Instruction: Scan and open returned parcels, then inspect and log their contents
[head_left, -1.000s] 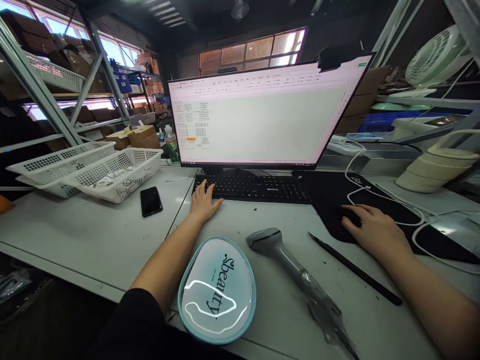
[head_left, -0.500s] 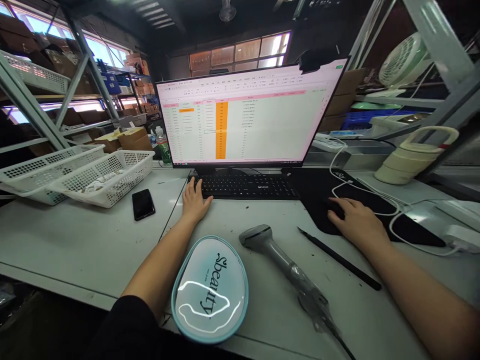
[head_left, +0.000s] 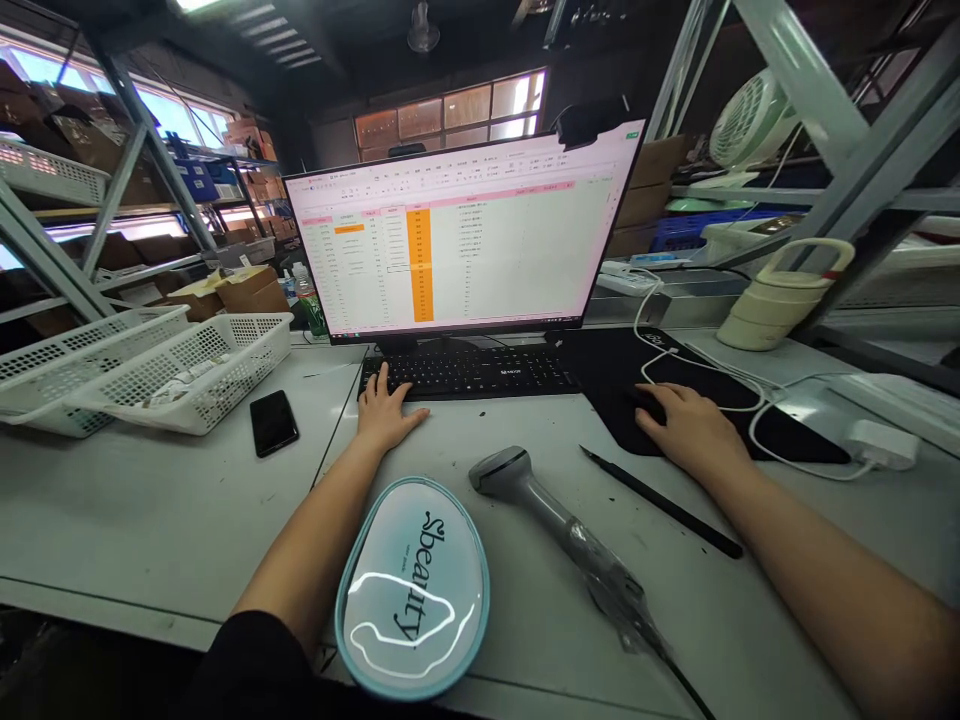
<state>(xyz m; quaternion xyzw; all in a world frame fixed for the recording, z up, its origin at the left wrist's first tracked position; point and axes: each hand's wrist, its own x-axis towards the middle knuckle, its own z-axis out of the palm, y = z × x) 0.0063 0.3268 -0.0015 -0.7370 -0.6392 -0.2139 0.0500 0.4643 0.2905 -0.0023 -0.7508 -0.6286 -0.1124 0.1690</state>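
Note:
My left hand (head_left: 384, 415) rests with fingers spread at the left end of a black keyboard (head_left: 480, 372), its fingertips on the keys. On a black mouse pad (head_left: 611, 375) my right hand (head_left: 694, 425) is curved over a dark computer mouse (head_left: 646, 403), mostly hidden under the palm and fingers. Behind the keyboard stands a monitor (head_left: 510, 250) showing a spreadsheet with an orange column. Nearer me lie a round-cornered light-blue case (head_left: 412, 590) lettered "beauty", a grey barcode scanner (head_left: 555, 520) and a slim black pen-like tool (head_left: 660, 500).
A phone (head_left: 274, 423) lies left of my left forearm, near two white plastic baskets (head_left: 214, 395). White cables (head_left: 757, 400) cross the mouse pad towards a white plug (head_left: 885, 443). A cream tumbler (head_left: 776, 305) and a green bottle (head_left: 311, 305) stand farther back.
The camera view has turned slightly right, so the scene sits farther left. My left hand's fingers are a bit more spread. The right hand stays on the mouse.

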